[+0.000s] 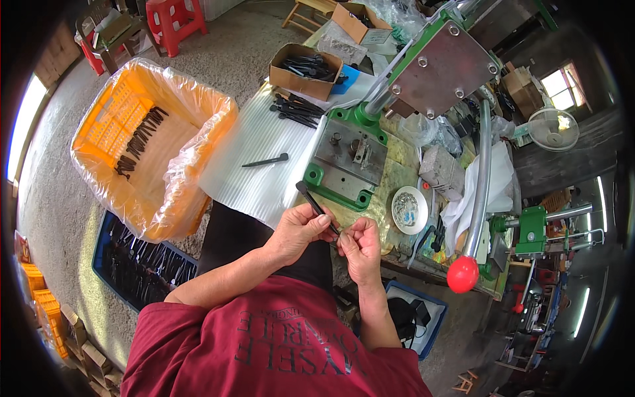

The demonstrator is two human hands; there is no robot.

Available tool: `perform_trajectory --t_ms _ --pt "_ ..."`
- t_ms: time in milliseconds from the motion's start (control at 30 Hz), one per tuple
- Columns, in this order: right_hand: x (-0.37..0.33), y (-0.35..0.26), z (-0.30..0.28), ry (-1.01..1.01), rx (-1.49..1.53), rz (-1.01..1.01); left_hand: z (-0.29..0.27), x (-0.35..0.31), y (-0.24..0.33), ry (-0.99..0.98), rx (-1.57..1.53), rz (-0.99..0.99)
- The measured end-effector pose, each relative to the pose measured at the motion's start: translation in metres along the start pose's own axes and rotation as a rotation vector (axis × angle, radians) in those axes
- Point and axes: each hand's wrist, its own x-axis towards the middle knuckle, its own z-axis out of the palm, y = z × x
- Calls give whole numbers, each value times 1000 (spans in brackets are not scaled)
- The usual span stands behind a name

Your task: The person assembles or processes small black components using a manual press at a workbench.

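My left hand is closed around a slim black rod with a thicker head, which slants up toward the press. At the rod's lower end, the fingertips of my right hand are pinched together; whether they also hold some tiny part is too small to tell. Just beyond my hands stands a green hand press with a steel plate and a small fixture on its base. A similar black rod lies alone on the white foam sheet, left of the press. Farther back is a pile of such rods.
An open carton of black parts sits behind the pile. To the left is a yellow crate, plastic-lined, with a row of black rods inside. A white bowl of small pieces stands right, near the press lever's red knob.
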Motion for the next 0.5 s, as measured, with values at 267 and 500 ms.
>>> perform_trajectory --t_ms 267,500 --pt "1 6 4 90 -11 -51 -2 2 -5 24 136 54" --pt "1 14 11 195 12 -77 -2 2 -9 30 113 89"
